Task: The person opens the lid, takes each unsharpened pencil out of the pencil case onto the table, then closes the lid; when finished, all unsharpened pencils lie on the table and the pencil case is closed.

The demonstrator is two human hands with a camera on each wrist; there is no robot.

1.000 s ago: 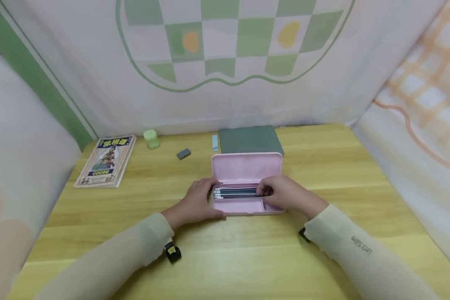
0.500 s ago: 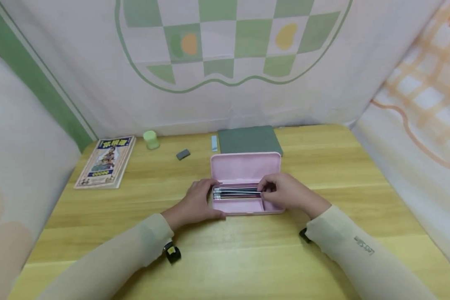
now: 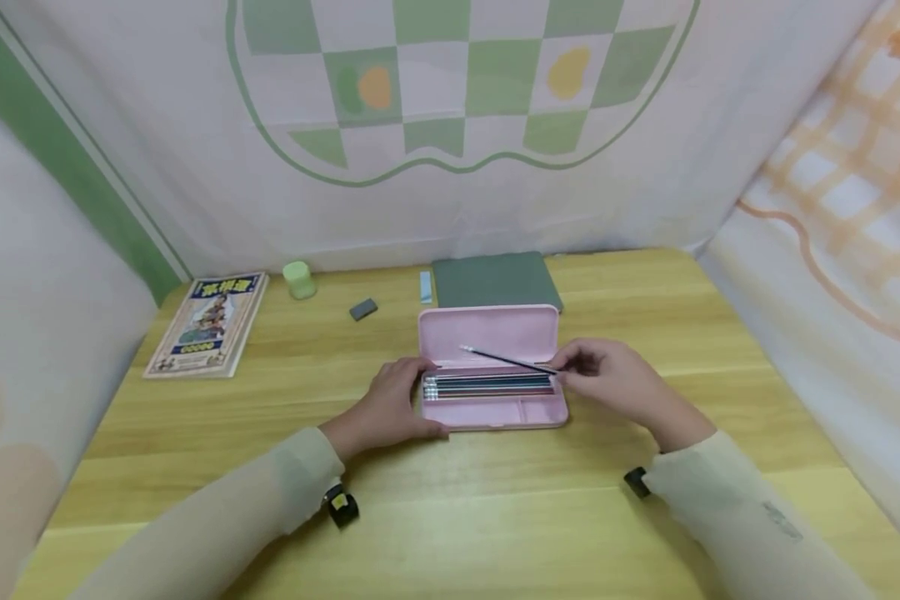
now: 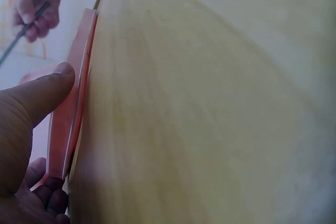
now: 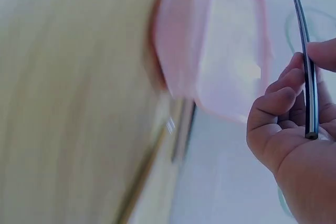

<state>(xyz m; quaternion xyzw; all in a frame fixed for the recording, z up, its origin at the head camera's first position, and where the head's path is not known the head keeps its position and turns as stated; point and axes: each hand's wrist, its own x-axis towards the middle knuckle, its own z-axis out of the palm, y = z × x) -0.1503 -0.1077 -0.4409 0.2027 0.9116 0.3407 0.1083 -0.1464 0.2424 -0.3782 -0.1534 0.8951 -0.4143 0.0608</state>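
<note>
A pink pencil case (image 3: 476, 412) lies on the table with its lid (image 3: 487, 332) raised. Several dark pencils (image 3: 487, 386) rest side by side in its long back compartment. My left hand (image 3: 386, 404) grips the left end of the case, thumb at the front side and fingers at the back, as the left wrist view (image 4: 44, 87) also shows. Above the case's right end, my right hand (image 3: 622, 383) pinches one dark pencil (image 3: 502, 359) between thumb and fingers. This pencil slants over the case, its silvery end pointing left; the right wrist view shows the pencil (image 5: 307, 72) up close.
Behind the case lies a dark green notebook (image 3: 497, 279), with a small light-blue strip (image 3: 426, 287) beside it. Further left are a grey eraser (image 3: 363, 309), a light-green round object (image 3: 299, 280) and a book (image 3: 208, 325). Fabric walls border the table.
My right hand has lifted one pencil out of the case's compartment and moved right with it. The left hand stays on the case's left end.
</note>
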